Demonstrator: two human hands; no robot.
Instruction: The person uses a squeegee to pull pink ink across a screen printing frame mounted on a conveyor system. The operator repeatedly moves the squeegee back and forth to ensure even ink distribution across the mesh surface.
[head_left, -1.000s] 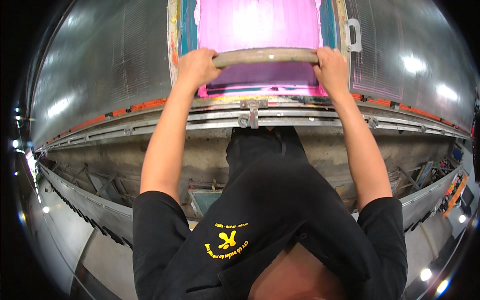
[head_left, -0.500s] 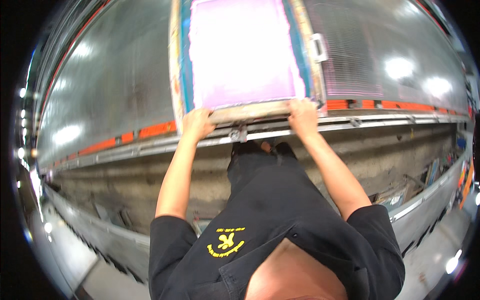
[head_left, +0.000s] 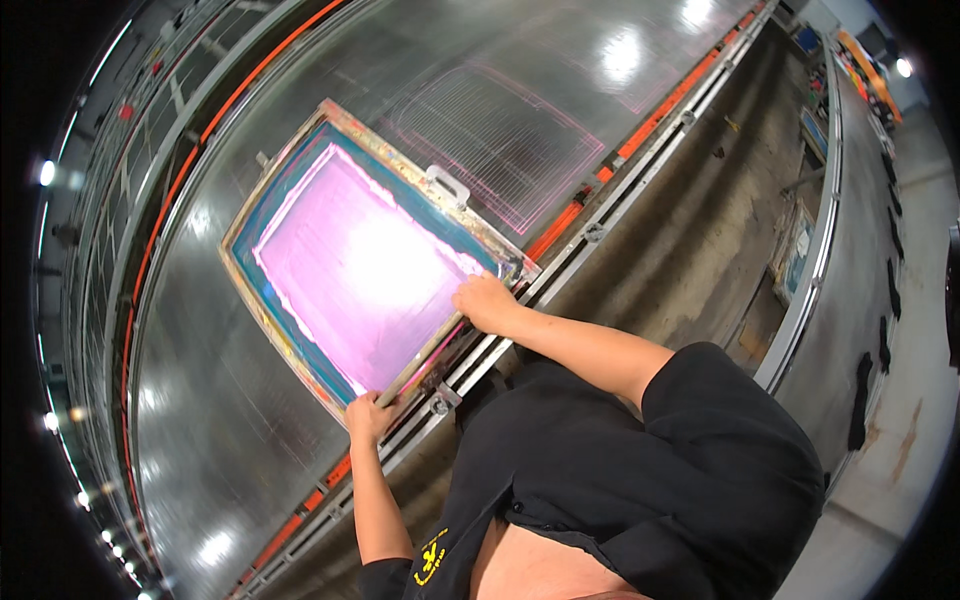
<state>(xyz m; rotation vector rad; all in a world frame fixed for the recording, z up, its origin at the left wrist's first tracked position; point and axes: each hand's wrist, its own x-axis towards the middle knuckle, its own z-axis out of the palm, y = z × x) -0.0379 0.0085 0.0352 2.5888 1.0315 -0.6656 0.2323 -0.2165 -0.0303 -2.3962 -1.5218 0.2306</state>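
Observation:
A wooden-framed printing screen (head_left: pixel 310 270) lies on the long grey table, its mesh coated pink-purple inside a teal border. Both my hands are at its near end. My left hand (head_left: pixel 369 420) is closed round the near left corner of the frame. At the near right corner, my right hand (head_left: pixel 487 303) has its fingers wrapped over the wood. A white handle-shaped piece (head_left: pixel 447 186) sits against the frame's right side. The undersides of the frame and the fingertips beneath it are hidden.
The grey tabletop (head_left: pixel 180 330) bears a pink-outlined striped rectangle (head_left: pixel 500 135) right of the screen. A metal rail (head_left: pixel 650 175) and an orange strip (head_left: pixel 555 232) run along the near edge. Behind me stands another long table (head_left: pixel 850 300), across a stained floor (head_left: pixel 690 170).
The head view has turned and tilted, so the table runs diagonally and the screen's far end shows. Both hands keep their hold on the frame's near end.

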